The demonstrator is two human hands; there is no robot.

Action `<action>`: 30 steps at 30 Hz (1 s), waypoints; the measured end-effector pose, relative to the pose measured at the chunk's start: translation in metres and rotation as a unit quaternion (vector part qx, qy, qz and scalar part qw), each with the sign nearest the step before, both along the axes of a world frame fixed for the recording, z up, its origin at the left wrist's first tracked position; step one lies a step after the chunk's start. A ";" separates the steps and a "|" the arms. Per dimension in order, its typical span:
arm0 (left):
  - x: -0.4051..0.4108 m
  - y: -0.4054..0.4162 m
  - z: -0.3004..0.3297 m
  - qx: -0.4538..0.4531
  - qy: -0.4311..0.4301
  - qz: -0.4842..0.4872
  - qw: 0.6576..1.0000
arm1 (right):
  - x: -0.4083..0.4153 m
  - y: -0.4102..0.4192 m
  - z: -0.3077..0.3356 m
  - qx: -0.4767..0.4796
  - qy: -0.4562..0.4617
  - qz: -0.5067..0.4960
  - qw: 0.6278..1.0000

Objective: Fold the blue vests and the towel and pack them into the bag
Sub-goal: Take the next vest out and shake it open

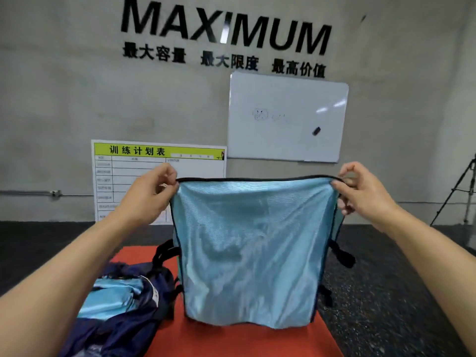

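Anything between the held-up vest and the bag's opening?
Nothing visible. The left hand and right hand pinch the blue vest by its top corners above the red mat. The bag lies open lower left, light blue fabric already inside.

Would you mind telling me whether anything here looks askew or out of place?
Nothing looks damaged or spilled. Both hands, left and right, hold the blue vest up evenly by its top corners. The dark blue bag lies crumpled and open on the red mat.
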State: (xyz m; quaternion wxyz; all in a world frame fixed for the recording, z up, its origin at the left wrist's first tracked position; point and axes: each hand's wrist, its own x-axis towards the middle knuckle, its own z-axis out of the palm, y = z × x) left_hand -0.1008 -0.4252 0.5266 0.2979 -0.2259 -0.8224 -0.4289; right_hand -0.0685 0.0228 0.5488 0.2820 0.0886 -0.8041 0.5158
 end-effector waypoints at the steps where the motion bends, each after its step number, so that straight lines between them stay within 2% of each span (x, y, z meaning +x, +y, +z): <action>1: 0.006 -0.001 0.014 0.003 -0.004 -0.004 1.000 | 0.010 -0.003 0.017 0.000 0.006 0.004 1.000; 7: 0.043 -0.006 0.079 0.010 -0.021 0.038 0.999 | 0.057 -0.003 0.095 0.077 -0.019 -0.009 0.997; 12: 0.060 -0.012 0.116 0.048 -0.048 -0.011 0.998 | 0.086 0.001 0.140 0.128 -0.082 0.007 0.988; 15: 0.060 -0.009 0.127 0.057 -0.062 -0.025 0.996 | 0.090 0.000 0.156 0.122 -0.096 0.007 0.988; 20: 0.043 0.004 0.126 0.080 -0.103 -0.040 0.991 | 0.069 0.000 0.153 0.089 -0.160 0.018 0.983; 25: -0.001 0.015 0.108 0.069 -0.144 -0.029 0.987 | 0.013 0.003 0.128 0.075 -0.228 0.032 0.970; 30: -0.067 0.019 0.076 0.018 -0.160 0.001 0.987 | -0.061 -0.003 0.093 0.077 -0.222 0.016 0.972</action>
